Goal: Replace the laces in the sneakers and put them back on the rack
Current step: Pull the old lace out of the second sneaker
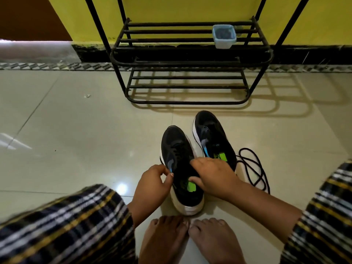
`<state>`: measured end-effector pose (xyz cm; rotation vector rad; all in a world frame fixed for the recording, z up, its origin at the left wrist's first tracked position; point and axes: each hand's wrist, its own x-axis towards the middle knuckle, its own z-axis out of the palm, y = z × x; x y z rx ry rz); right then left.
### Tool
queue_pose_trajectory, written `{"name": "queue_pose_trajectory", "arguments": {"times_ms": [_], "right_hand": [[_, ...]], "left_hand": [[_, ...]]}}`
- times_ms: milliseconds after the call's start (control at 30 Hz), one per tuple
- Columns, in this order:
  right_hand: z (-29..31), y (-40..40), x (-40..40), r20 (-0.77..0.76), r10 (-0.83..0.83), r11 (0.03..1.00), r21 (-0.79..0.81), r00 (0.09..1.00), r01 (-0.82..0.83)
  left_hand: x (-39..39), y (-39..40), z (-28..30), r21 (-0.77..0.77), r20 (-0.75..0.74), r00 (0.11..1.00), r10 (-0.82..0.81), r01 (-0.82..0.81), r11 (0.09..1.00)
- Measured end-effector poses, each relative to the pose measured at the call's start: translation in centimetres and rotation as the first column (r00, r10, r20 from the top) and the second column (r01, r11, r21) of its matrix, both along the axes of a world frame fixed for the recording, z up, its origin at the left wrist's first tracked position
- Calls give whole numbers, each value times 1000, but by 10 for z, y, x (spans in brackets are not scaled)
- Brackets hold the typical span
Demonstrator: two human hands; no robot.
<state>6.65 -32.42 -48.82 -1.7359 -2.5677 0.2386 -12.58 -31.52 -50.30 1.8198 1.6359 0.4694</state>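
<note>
Two black sneakers with white soles stand on the tiled floor, toes pointing at the rack. The near sneaker (pixel 179 149) still carries a black lace. My left hand (pixel 152 185) pinches its left collar edge. My right hand (pixel 215 178) grips the right side of its opening, thumb inside by the green insole label. The far sneaker (pixel 211 136) stands just to the right with no lace showing in its eyelets. A loose black lace (pixel 253 168) lies coiled on the floor right of it. The black metal shoe rack (pixel 190 61) stands against the yellow wall.
A small pale blue container (pixel 224 36) sits on the rack's upper shelf at the right. My bare feet (pixel 190 239) rest just behind the near sneaker. My knees in checked cloth flank the view at left and right. Glossy tiles spread to the left.
</note>
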Motion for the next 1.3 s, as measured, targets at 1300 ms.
{"name": "queue_pose_trajectory", "arguments": {"times_ms": [1300], "right_hand": [[12,14,-8,-420,-367,892,-412,830,186]], "left_hand": [[19,32,15,56,60,986,-154,151,987]]}}
